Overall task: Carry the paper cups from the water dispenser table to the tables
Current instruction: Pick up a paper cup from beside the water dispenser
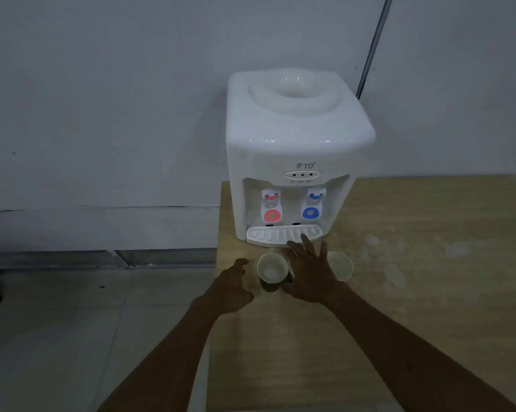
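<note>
Bench (pixel 399 322): light wood-grain top, set against a pale wall (pixel 102 99); pale blotches showed on its right part.

Water dispenser (pixel 292 156): white, no bottle on top, stood at the bench's back left corner. Red tap (pixel 271 207) on the left, blue tap (pixel 311 205) on the right, drip tray (pixel 283 234) below them.

Left cup (pixel 272 270): paper, upright, open mouth up, stood on the bench just in front of the drip tray, between the two hands.

Right cup (pixel 340 264): paper, stood beside the first, partly hidden behind the right hand.

Left hand (pixel 231 288): fingers curled and apart, just beside the left cup's left side, not closed on it; contact could not be told.

Right hand (pixel 308 270): fingers spread wide, holding nothing, lay between the two cups, fingertips reaching to the drip tray's front edge.

Floor (pixel 72 322): grey tiles, left of the bench.
</note>
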